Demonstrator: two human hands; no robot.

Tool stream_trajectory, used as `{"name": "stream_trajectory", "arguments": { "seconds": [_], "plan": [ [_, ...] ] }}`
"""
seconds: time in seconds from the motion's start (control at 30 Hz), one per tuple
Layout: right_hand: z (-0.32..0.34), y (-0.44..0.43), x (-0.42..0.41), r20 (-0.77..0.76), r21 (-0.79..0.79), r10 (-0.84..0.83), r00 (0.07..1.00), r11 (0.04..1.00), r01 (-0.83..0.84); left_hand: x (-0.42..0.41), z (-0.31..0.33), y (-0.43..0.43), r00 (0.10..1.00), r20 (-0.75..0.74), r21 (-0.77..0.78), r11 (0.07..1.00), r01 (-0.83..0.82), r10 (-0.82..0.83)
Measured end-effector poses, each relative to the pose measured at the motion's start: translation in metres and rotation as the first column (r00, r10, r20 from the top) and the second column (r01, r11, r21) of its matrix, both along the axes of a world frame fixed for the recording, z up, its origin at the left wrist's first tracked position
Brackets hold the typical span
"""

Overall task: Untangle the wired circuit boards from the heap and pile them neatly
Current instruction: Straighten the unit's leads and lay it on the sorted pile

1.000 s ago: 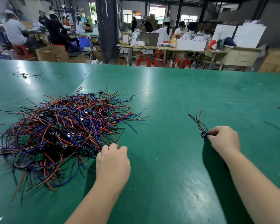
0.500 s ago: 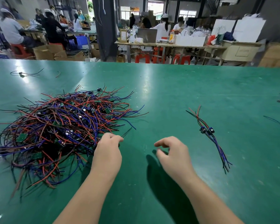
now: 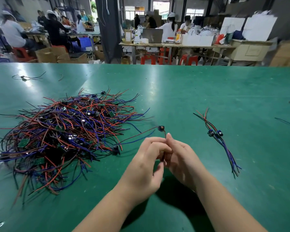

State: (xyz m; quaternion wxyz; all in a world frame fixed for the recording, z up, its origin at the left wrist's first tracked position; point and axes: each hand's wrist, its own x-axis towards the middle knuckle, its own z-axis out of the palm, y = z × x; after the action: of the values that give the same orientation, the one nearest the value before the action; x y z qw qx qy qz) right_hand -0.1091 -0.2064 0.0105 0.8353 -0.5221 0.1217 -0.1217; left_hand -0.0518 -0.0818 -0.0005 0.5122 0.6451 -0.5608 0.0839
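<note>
The left hand (image 3: 145, 166) and the right hand (image 3: 184, 160) meet above the green desk (image 3: 191, 91), low in the middle of the view. Between them they hold one wired circuit board (image 3: 161, 127) by its leads. The left fingers (image 3: 151, 145) are curled round the wires, and the right fingers (image 3: 169, 139) lie nearly straight, with the fingertip pressed to a red lead that it pinches against the left hand. The small board stands just above the fingertips, lifted off the desk. Its red and blue leads trail away to the left and slightly down, with their far ends reaching the near edge of the heap (image 3: 65, 131).

The heap lies on the desk to the left of the hands. It is a loose tangle of red, blue and black wires pointing every way, with small green boards among them.

To the right, well apart from the hands, lies the neat pile (image 3: 214, 133). It is made of a few boards side by side with their wires bunched together. Its long axis runs slantwise from far-left to near-right, with red and black ends pointing away and blue ends toward the person.

A stray wire (image 3: 24, 78) lies at the far left of the desk
</note>
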Motion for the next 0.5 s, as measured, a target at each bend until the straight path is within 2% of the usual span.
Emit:
{"name": "stream_trajectory", "arguments": {
  "seconds": [0.1,0.2,0.3,0.33,0.4,0.43,0.5],
  "plan": [
    [0.002,-0.006,0.001,-0.008,0.072,-0.069,0.998,0.995,0.069,0.0,0.001,0.0,0.999,0.045,-0.019,1.0,0.006,-0.005],
    [0.001,-0.011,0.0,0.0,0.047,-0.098,0.995,0.994,0.098,-0.002,0.001,0.002,0.998,0.052,-0.067,0.997,-0.027,0.031],
    [0.001,-0.015,-0.002,0.029,0.097,-0.116,0.993,0.989,0.113,-0.001,0.002,0.006,0.982,-0.01,-0.151,0.971,-0.187,0.188],
    [0.002,-0.016,-0.003,0.039,0.097,-0.103,0.994,0.99,0.099,0.001,0.003,0.006,0.969,-0.073,-0.169,0.954,-0.246,0.237],
    [0.005,-0.015,-0.006,0.047,0.069,-0.035,0.998,0.997,0.032,0.006,0.005,0.006,0.916,-0.297,-0.146,0.935,-0.324,0.271],
    [0.006,-0.013,-0.007,0.052,0.053,0.017,0.999,0.998,-0.02,0.009,0.006,0.006,0.86,-0.439,-0.097,0.937,-0.334,0.261],
    [0.007,-0.009,-0.01,0.067,0.02,0.135,0.989,0.99,-0.137,0.015,0.01,0.003,0.668,-0.716,0.032,0.965,-0.259,0.203]
  ]
}}
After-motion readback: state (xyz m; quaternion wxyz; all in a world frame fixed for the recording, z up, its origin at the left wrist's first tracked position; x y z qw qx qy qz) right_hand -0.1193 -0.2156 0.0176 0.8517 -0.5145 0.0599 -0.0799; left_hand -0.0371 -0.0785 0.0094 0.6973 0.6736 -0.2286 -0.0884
